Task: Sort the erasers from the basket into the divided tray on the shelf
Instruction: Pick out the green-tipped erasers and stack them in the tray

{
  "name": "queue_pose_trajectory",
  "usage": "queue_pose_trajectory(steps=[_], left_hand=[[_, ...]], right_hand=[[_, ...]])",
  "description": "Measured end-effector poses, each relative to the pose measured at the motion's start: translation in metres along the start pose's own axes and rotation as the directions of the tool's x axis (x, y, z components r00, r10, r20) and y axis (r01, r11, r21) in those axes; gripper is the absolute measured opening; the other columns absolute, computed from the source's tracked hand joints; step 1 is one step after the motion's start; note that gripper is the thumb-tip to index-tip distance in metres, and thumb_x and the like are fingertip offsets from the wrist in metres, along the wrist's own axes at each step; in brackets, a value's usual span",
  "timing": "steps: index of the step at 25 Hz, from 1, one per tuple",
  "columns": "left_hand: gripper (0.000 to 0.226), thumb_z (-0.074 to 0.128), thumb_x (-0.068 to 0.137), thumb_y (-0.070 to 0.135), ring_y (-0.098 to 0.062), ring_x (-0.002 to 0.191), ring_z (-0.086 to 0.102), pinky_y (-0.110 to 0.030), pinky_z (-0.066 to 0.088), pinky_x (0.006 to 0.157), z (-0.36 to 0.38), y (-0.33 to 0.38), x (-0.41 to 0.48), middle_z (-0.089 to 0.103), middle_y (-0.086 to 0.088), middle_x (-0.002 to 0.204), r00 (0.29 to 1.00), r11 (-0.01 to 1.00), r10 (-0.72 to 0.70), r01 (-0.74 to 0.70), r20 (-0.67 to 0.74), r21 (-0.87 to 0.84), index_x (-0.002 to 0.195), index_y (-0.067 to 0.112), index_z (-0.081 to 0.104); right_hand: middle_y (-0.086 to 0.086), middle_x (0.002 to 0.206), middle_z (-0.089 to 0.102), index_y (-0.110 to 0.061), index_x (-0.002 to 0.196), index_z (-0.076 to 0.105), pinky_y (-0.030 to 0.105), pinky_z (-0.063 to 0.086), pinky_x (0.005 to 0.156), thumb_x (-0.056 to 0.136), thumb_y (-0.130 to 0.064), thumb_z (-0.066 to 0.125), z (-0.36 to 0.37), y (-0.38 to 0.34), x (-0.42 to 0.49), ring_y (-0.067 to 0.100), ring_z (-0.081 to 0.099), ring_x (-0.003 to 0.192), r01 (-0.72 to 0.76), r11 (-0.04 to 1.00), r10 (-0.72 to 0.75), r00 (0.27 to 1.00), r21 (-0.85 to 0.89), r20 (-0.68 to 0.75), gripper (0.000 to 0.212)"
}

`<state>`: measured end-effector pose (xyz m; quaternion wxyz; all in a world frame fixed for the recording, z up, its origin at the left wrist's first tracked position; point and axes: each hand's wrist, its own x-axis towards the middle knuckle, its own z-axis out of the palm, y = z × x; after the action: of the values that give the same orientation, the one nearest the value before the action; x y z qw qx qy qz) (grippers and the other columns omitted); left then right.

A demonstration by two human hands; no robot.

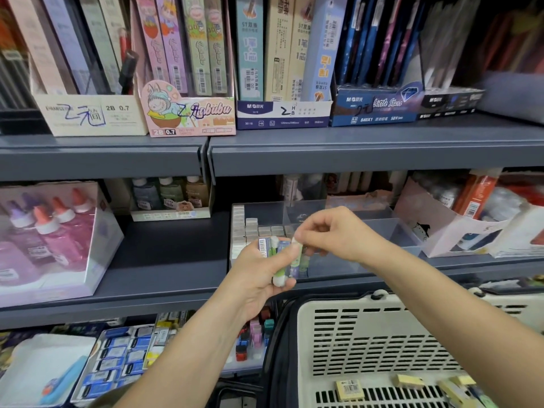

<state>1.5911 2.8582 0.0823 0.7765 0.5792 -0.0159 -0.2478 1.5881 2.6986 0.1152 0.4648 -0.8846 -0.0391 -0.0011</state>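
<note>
My left hand grips a bunch of several sleeved erasers, green and purple with white ends, in front of the clear divided tray on the middle shelf. My right hand pinches the top of one eraser in that bunch. The tray's left compartment holds rows of small white erasers; its right compartments look bare. The cream slotted basket sits below at the right, with several yellow erasers on its bottom.
A box of glue bottles stands at the left of the middle shelf, a torn pink carton at the right of the tray. Pencil lead boxes line the shelf above. Trays of blue erasers lie on the shelf below.
</note>
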Motion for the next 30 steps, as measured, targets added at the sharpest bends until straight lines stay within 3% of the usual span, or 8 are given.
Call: queue_pose_trajectory(steps=[4,8,12,17,23,25,27,30], left_hand=[[0.013,0.059,0.090,0.025,-0.013,0.067,0.062,-0.023,0.051,0.048,-0.004,0.004,0.004,0.065,-0.003,0.079,0.988,0.995,0.059,-0.069,-0.144,-0.069,0.093,0.012,0.057],[0.013,0.054,0.093,0.028,-0.015,0.074,0.059,-0.025,0.054,0.049,-0.011,0.008,0.008,0.057,-0.007,0.090,0.958,0.984,0.087,-0.126,-0.273,-0.129,0.092,0.016,0.054],[0.012,0.058,0.090,0.029,-0.015,0.071,0.062,-0.031,0.057,0.055,-0.012,0.009,0.009,0.061,-0.005,0.087,0.964,0.987,0.094,-0.123,-0.249,-0.107,0.091,0.017,0.058],[0.013,0.061,0.088,0.028,-0.018,0.074,0.065,-0.033,0.057,0.058,-0.015,0.007,0.012,0.065,-0.006,0.088,0.970,0.989,0.093,-0.115,-0.224,-0.088,0.092,0.016,0.061],[0.019,0.061,0.088,0.027,-0.015,0.065,0.061,-0.033,0.057,0.057,-0.010,0.006,0.012,0.061,-0.005,0.081,0.977,0.990,0.096,-0.114,-0.193,-0.083,0.100,0.012,0.061],[0.021,0.061,0.088,0.027,-0.018,0.070,0.061,-0.034,0.057,0.056,-0.009,0.006,0.012,0.061,-0.007,0.084,0.977,0.990,0.099,-0.117,-0.190,-0.084,0.102,0.011,0.060],[0.020,0.060,0.088,0.028,-0.019,0.073,0.063,-0.035,0.057,0.057,-0.009,0.006,0.011,0.063,-0.008,0.085,0.976,0.988,0.107,-0.126,-0.190,-0.092,0.100,0.012,0.060],[0.020,0.060,0.089,0.027,-0.022,0.072,0.070,-0.037,0.058,0.058,-0.010,0.006,0.009,0.069,-0.012,0.084,0.982,0.982,0.090,-0.116,-0.166,-0.152,0.101,0.010,0.059]], right_hand=[[-0.002,0.068,0.072,-0.017,0.081,0.067,0.014,0.053,0.055,0.085,-0.011,0.065,-0.025,0.006,0.007,0.005,0.067,0.061,-0.054,0.983,0.073,0.992,0.175,-0.107,0.007],[0.009,0.085,0.072,-0.026,0.072,0.063,0.025,0.056,0.070,0.085,-0.007,0.065,-0.029,0.017,0.029,0.016,0.070,0.073,-0.063,0.997,0.072,0.957,0.041,-0.280,0.023],[0.008,0.091,0.071,-0.029,0.071,0.060,0.045,0.051,0.089,0.085,-0.014,0.064,-0.014,0.031,0.045,0.029,0.066,0.090,-0.133,0.982,0.105,0.975,-0.137,-0.195,0.022],[-0.008,0.088,0.068,-0.031,0.076,0.061,0.022,0.045,0.077,0.087,-0.021,0.062,0.004,0.041,0.049,0.013,0.062,0.087,-0.147,0.929,0.120,0.988,-0.341,-0.099,0.015],[0.001,0.111,0.066,-0.022,0.109,0.064,0.024,0.045,0.082,0.096,-0.023,0.045,0.006,0.035,0.039,0.018,0.058,0.095,-0.110,0.863,0.087,0.994,-0.493,-0.071,0.023],[0.001,0.104,0.068,-0.021,0.102,0.066,0.031,0.048,0.081,0.095,-0.028,0.045,0.007,0.028,0.026,0.019,0.061,0.093,-0.033,0.846,-0.040,0.991,-0.532,-0.125,0.024],[-0.005,0.077,0.067,-0.019,0.080,0.066,0.029,0.045,0.065,0.091,-0.044,0.047,0.011,0.018,0.009,0.009,0.059,0.073,0.060,0.885,-0.151,0.975,-0.461,-0.164,0.033],[-0.013,0.074,0.066,-0.027,0.082,0.068,0.016,0.046,0.064,0.070,-0.061,0.060,0.020,0.005,-0.013,0.000,0.059,0.072,0.088,0.942,-0.110,0.993,-0.323,-0.051,0.037]])
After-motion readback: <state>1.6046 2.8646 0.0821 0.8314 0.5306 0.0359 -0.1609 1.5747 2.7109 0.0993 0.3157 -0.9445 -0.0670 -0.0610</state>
